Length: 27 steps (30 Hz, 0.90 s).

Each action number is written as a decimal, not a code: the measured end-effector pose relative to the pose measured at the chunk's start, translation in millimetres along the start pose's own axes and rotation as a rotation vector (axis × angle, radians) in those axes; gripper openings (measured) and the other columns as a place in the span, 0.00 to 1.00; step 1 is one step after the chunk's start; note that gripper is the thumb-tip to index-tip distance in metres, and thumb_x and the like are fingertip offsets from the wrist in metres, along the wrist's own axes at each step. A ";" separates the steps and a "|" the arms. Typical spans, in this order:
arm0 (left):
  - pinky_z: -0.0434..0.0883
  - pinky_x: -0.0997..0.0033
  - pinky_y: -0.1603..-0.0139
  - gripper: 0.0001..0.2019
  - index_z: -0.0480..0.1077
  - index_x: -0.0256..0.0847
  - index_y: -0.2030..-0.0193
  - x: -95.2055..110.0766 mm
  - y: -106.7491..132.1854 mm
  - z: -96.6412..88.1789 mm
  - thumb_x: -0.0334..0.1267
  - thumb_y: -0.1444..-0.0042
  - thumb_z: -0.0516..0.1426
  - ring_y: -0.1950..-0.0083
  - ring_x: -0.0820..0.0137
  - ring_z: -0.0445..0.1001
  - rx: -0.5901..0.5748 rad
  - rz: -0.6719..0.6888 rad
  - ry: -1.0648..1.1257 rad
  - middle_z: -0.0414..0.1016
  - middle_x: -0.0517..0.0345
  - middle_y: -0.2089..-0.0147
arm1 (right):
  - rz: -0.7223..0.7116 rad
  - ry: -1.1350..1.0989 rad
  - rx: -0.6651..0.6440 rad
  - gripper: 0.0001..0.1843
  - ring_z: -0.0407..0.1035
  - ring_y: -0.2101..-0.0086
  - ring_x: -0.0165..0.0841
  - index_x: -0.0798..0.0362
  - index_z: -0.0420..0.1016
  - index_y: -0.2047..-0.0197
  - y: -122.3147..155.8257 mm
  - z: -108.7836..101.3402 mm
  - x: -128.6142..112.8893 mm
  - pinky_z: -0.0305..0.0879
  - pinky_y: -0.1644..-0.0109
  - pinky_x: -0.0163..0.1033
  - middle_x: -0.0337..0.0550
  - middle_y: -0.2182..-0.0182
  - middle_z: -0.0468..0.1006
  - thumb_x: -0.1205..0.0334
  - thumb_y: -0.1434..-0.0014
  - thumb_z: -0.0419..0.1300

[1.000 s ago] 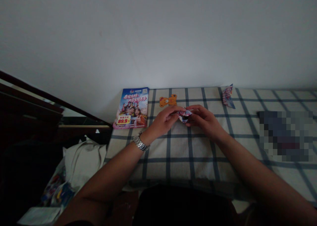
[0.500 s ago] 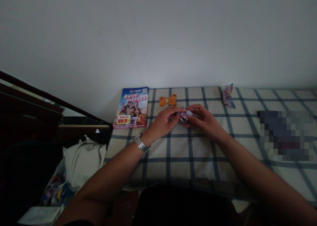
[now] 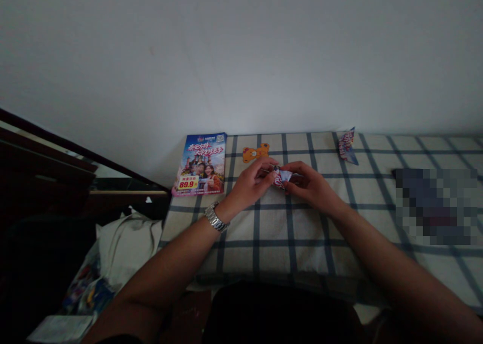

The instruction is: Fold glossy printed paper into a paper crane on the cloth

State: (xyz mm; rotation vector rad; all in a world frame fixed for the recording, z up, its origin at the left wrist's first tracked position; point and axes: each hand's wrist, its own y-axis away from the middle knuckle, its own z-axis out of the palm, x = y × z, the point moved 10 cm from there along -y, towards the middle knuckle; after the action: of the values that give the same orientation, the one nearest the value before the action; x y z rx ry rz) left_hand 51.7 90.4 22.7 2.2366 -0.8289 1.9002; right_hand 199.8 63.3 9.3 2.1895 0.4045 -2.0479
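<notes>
Both hands meet over the checked cloth (image 3: 294, 233) and pinch a small folded piece of printed paper (image 3: 281, 177), red, white and blue. My left hand (image 3: 251, 183), with a metal watch (image 3: 216, 218) on its wrist, grips the paper's left side with closed fingers. My right hand (image 3: 311, 185) holds its right side, fingers curled round it. The paper sits just above the cloth.
A colourful flyer (image 3: 200, 164) lies at the cloth's far left corner. An orange bear-shaped cutout (image 3: 255, 153) is just beyond my hands. Another folded paper piece (image 3: 347, 146) stands near the wall. A blurred-out patch (image 3: 433, 205) lies right. Dark furniture and a pale bag (image 3: 124, 243) are at left.
The folded paper has turned between my fingers and now stands more upright. Both hands have shifted slightly but stay at the same spot.
</notes>
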 end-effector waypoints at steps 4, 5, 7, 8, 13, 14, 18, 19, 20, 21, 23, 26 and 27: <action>0.78 0.63 0.49 0.17 0.73 0.41 0.46 -7.9 -1.5 -2.4 0.51 0.32 0.62 0.51 0.64 0.81 0.001 -0.040 -0.073 0.81 0.51 0.51 | -0.021 0.076 -0.040 0.18 0.78 0.56 0.38 0.45 0.74 0.45 2.2 4.8 -3.6 0.78 0.50 0.46 0.44 0.52 0.81 0.58 0.37 0.68; 0.78 0.63 0.49 0.17 0.74 0.41 0.47 -9.0 -1.9 -2.0 0.51 0.33 0.62 0.52 0.64 0.81 -0.008 -0.044 -0.086 0.81 0.51 0.52 | -0.024 0.092 -0.044 0.17 0.78 0.56 0.38 0.45 0.74 0.45 2.6 5.5 -4.7 0.78 0.50 0.47 0.44 0.52 0.81 0.58 0.37 0.68; 0.78 0.63 0.50 0.17 0.74 0.41 0.47 -10.0 -2.5 -1.3 0.51 0.32 0.62 0.52 0.65 0.81 -0.021 -0.044 -0.091 0.81 0.51 0.52 | -0.028 0.113 -0.053 0.16 0.78 0.57 0.38 0.45 0.74 0.46 2.8 6.6 -6.2 0.77 0.51 0.46 0.44 0.53 0.81 0.58 0.36 0.67; 0.78 0.64 0.50 0.17 0.74 0.41 0.47 -9.7 -2.8 -1.2 0.51 0.32 0.61 0.52 0.65 0.81 -0.022 -0.040 -0.085 0.81 0.52 0.52 | -0.030 0.119 -0.056 0.16 0.78 0.57 0.38 0.46 0.74 0.46 2.7 6.8 -6.5 0.77 0.52 0.46 0.43 0.54 0.81 0.59 0.36 0.66; 0.78 0.66 0.51 0.15 0.73 0.40 0.49 -9.3 -3.0 -2.6 0.49 0.33 0.63 0.53 0.66 0.81 -0.006 -0.044 -0.024 0.81 0.52 0.53 | -0.057 0.131 -0.015 0.17 0.76 0.58 0.36 0.45 0.71 0.46 1.4 1.4 -5.2 0.75 0.54 0.42 0.42 0.54 0.79 0.60 0.36 0.67; 0.78 0.67 0.52 0.15 0.74 0.40 0.49 -9.5 -2.8 -2.8 0.49 0.34 0.63 0.53 0.67 0.81 -0.002 -0.049 -0.015 0.81 0.52 0.53 | -0.066 0.133 -0.010 0.17 0.76 0.58 0.35 0.45 0.70 0.46 1.2 0.8 -5.2 0.75 0.55 0.42 0.43 0.53 0.78 0.60 0.37 0.67; 0.77 0.67 0.52 0.14 0.74 0.40 0.50 -9.5 -2.0 -4.2 0.48 0.34 0.64 0.55 0.66 0.81 0.020 -0.060 -0.019 0.81 0.53 0.55 | -0.040 0.136 0.005 0.20 0.76 0.61 0.34 0.46 0.69 0.45 0.3 -0.8 -1.1 0.75 0.58 0.41 0.42 0.54 0.78 0.59 0.38 0.68; 0.77 0.66 0.52 0.14 0.74 0.40 0.51 -9.3 -1.9 -4.9 0.48 0.34 0.64 0.55 0.66 0.80 0.030 -0.060 -0.022 0.81 0.53 0.55 | -0.034 0.135 0.012 0.20 0.76 0.62 0.34 0.46 0.69 0.45 0.1 -1.1 -0.8 0.75 0.59 0.41 0.43 0.55 0.78 0.58 0.38 0.69; 0.77 0.66 0.52 0.14 0.74 0.40 0.51 -9.0 -1.8 -5.5 0.48 0.34 0.64 0.55 0.66 0.80 0.038 -0.059 -0.024 0.81 0.53 0.55 | -0.033 0.129 0.016 0.20 0.76 0.62 0.34 0.46 0.69 0.46 -0.1 -1.1 -1.1 0.75 0.59 0.41 0.43 0.54 0.78 0.57 0.39 0.69; 0.77 0.66 0.51 0.14 0.74 0.40 0.51 -8.6 -1.7 -5.8 0.48 0.34 0.64 0.54 0.65 0.81 0.044 -0.056 -0.024 0.81 0.53 0.55 | -0.034 0.123 0.019 0.20 0.76 0.61 0.35 0.46 0.70 0.46 -0.2 -0.8 -1.6 0.75 0.58 0.41 0.43 0.54 0.79 0.57 0.39 0.69; 0.77 0.64 0.49 0.15 0.74 0.40 0.51 -7.3 -1.5 -5.7 0.49 0.34 0.64 0.53 0.65 0.81 0.050 -0.049 -0.017 0.81 0.53 0.54 | -0.023 0.119 0.019 0.19 0.77 0.60 0.36 0.46 0.71 0.47 -0.3 0.2 -1.5 0.76 0.57 0.42 0.43 0.56 0.80 0.54 0.38 0.70; 0.78 0.64 0.49 0.15 0.74 0.41 0.50 -5.4 -1.4 -4.1 0.50 0.34 0.64 0.53 0.65 0.81 0.045 -0.042 0.004 0.81 0.53 0.54 | 0.032 0.149 0.014 0.18 0.78 0.60 0.37 0.46 0.73 0.49 0.3 0.8 3.1 0.77 0.56 0.43 0.42 0.59 0.82 0.50 0.38 0.70; 0.78 0.65 0.50 0.16 0.74 0.40 0.50 -5.1 -1.4 -3.2 0.50 0.35 0.64 0.53 0.65 0.81 0.040 -0.043 0.015 0.81 0.52 0.54 | 0.044 0.165 0.016 0.18 0.79 0.61 0.38 0.47 0.74 0.49 0.7 0.2 4.3 0.77 0.57 0.43 0.42 0.60 0.82 0.50 0.38 0.70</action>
State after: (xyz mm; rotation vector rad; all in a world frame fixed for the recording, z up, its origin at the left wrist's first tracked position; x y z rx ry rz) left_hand 49.1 94.7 19.0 2.2403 -0.7406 1.9288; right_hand 200.0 63.1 4.9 2.3639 0.3527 -1.8617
